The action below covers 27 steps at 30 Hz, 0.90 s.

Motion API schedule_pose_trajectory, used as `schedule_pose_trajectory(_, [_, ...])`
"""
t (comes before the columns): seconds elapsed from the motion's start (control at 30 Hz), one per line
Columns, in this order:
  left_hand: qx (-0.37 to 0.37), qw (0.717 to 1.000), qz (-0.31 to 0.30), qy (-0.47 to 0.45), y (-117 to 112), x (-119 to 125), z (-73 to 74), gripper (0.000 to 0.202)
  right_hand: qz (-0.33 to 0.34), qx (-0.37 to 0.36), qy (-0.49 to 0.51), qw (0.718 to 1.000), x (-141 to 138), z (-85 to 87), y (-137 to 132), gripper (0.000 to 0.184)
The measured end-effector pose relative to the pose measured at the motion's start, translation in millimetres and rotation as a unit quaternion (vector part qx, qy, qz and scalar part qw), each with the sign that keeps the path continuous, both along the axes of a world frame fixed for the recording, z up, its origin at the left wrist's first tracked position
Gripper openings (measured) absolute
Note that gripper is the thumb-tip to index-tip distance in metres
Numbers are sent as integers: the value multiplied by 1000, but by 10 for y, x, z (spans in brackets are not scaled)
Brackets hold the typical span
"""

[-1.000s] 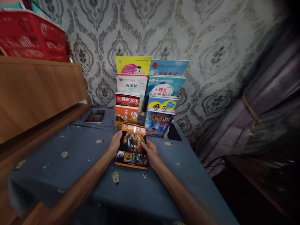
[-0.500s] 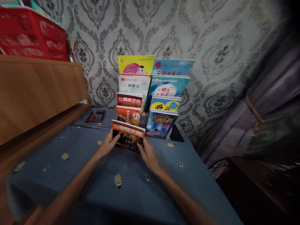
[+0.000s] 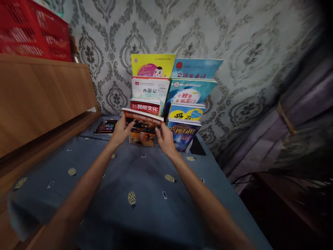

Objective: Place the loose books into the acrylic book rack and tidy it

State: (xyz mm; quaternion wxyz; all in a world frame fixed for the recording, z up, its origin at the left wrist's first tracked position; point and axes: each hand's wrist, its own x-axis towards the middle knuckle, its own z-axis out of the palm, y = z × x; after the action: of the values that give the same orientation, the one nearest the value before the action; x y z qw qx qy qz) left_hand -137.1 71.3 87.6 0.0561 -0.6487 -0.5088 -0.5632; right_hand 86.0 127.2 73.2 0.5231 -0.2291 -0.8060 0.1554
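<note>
Between my two hands is a dark book with an orange top band [image 3: 143, 121], tilted with its top edge toward me. My left hand [image 3: 121, 131] is closed on its left side, thumb on the cover. My right hand [image 3: 165, 138] grips the right side. Directly behind it stands an orange book [image 3: 142, 138], partly hidden by the held one. Farther back in the same column are a red book [image 3: 145, 106], a white book [image 3: 151, 89] and a yellow book [image 3: 153, 65]. A dark blue book [image 3: 184, 135] fronts the right-hand column.
Behind the dark blue book stand a yellow-and-blue book [image 3: 186, 111] and two large blue ones. A flat black object [image 3: 198, 146] lies beside them on the blue patterned tablecloth [image 3: 109, 194]. At left, a red basket [image 3: 54, 40] sits on a wooden cabinet [image 3: 44, 93]. A curtain [image 3: 260, 135] hangs at right.
Both hands have lifted the held book up and away from me, in front of the orange book. Its cover now tips back more. The view has shifted slightly.
</note>
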Motion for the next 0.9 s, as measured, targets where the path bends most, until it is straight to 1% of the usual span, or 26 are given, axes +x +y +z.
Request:
schedule_pose_trajectory(0.1, [-16,1000,0,-8,91,-14,-104,43,-1,-16,1,1000,-43,-141,93,30])
schedule_pose_trajectory(0.2, [-47,999,-11,-19,146,-47,-235,41,6,-38,-9,999,-71,-292,155,31])
schedule_pose_trajectory(0.3, [-70,997,-7,-28,188,-80,-367,38,12,-51,-28,998,-103,-411,206,30])
schedule_pose_trajectory(0.37, [-78,997,9,-28,215,-86,-448,33,-10,-49,-47,998,-126,-478,241,27])
schedule_pose_trajectory(0.43, [-75,996,40,-23,241,-72,-517,28,-48,-47,-65,996,-144,-537,273,23])
schedule_pose_trajectory(0.5, [-60,995,74,-21,268,-39,-572,27,-84,-48,-69,993,-156,-584,292,22])
schedule_pose_trajectory(0.57, [-40,994,101,-24,295,3,-613,33,-108,-52,-59,991,-162,-619,293,24])
schedule_pose_trajectory(0.67, [-26,991,129,-28,332,62,-653,40,-126,-55,-40,990,-178,-646,267,35])
schedule_pose_trajectory(0.77, [-30,990,135,-15,355,96,-663,41,-136,-51,-30,989,-212,-647,245,46])
schedule_pose_trajectory(0.83, [-36,991,130,-3,362,101,-649,40,-142,-53,-32,988,-242,-639,247,46])
schedule_pose_trajectory(0.9, [-45,991,129,5,367,96,-621,39,-148,-59,-36,987,-271,-632,262,42])
